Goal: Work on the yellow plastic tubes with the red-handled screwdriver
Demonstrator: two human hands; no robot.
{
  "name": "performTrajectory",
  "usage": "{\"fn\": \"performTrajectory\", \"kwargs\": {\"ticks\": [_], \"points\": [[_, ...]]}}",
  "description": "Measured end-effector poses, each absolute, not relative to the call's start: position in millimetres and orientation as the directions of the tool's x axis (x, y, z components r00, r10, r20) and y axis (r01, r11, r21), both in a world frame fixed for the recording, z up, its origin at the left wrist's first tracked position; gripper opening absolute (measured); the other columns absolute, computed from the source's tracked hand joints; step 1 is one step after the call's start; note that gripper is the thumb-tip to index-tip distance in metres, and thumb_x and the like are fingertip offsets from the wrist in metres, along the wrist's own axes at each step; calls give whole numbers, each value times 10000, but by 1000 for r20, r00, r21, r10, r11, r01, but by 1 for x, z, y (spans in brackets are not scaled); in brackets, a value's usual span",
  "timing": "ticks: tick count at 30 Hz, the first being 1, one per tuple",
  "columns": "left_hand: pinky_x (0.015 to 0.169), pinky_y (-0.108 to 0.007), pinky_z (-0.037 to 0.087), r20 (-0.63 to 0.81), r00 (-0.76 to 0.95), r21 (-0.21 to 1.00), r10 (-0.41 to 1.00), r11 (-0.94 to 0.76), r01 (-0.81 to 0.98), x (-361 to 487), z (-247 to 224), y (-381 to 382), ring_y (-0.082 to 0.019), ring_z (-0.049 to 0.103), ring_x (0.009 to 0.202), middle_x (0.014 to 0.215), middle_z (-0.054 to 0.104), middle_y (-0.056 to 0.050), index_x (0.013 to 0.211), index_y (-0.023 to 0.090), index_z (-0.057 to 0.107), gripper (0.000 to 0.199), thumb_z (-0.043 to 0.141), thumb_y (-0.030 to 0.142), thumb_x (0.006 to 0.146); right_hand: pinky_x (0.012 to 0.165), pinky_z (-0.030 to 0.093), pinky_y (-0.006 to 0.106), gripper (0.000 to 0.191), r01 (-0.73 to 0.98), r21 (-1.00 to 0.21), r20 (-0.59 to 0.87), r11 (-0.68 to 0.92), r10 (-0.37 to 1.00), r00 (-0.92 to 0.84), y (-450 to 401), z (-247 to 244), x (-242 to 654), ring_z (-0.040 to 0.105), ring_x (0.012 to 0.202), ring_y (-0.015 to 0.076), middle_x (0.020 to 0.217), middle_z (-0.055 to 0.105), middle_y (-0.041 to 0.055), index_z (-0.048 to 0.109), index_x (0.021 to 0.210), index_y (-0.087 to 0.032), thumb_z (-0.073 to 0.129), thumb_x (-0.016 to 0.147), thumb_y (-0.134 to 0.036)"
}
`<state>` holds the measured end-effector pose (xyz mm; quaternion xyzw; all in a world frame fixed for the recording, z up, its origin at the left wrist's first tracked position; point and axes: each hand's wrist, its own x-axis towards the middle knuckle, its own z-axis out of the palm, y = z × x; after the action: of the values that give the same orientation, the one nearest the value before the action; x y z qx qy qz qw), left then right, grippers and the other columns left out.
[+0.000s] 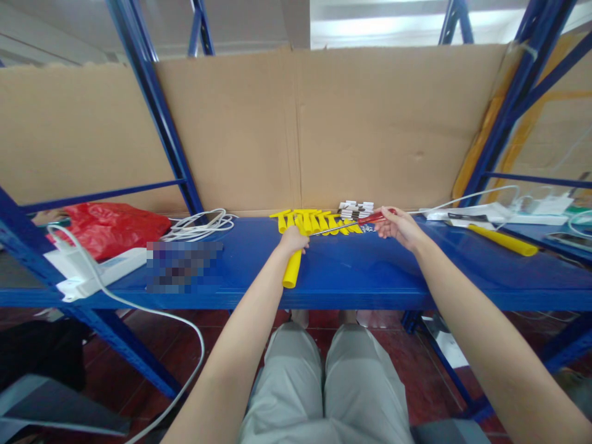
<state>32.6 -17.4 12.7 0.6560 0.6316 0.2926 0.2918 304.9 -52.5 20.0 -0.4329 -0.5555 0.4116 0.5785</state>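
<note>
My left hand is closed around a yellow plastic piece with a tube-shaped handle, whose open end points toward me. In my right hand is a screwdriver with a red handle, its long metal shaft pointing left. The shaft's tip meets the top of the yellow piece beside my left fingers; the exact contact is hidden. Behind my hands lies a row of similar yellow T-shaped pieces. Small yellow parts and tiny metallic bits lie near the screwdriver, with a stack of white-and-dark pieces behind.
The blue shelf top is backed by a cardboard sheet. A red plastic bag, a coiled white cable and a white power strip sit left. At right lies another yellow tube near cables.
</note>
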Motion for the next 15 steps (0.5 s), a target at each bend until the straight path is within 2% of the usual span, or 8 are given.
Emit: {"fn": "performTrajectory", "kwargs": {"ticks": [5, 9, 15], "points": [[566, -226, 516, 24, 51, 758, 998, -52, 651, 32, 11, -16, -77, 558, 425, 789, 734, -103, 1052, 36, 671, 290, 553, -14, 791, 458, 458, 207, 236, -64, -954, 294, 294, 956, 7, -56, 24, 304, 588, 467, 111, 614, 671, 8, 604, 935, -195, 687, 833, -391], [538, -202, 499, 18, 38, 761, 999, -39, 647, 32, 10, -13, -78, 562, 431, 781, 735, -99, 1093, 35, 650, 306, 573, -1, 800, 482, 464, 217, 223, -35, -956, 291, 291, 957, 17, -58, 24, 304, 587, 479, 112, 626, 670, 7, 606, 952, -195, 663, 852, -386], [527, -196, 494, 16, 35, 765, 999, -35, 643, 33, 10, -15, -79, 567, 438, 805, 741, -110, 1018, 38, 671, 242, 573, 0, 800, 448, 436, 197, 265, 11, -967, 254, 254, 963, 91, -52, 21, 306, 540, 432, 93, 542, 614, -3, 557, 759, -187, 692, 833, -402]]}}
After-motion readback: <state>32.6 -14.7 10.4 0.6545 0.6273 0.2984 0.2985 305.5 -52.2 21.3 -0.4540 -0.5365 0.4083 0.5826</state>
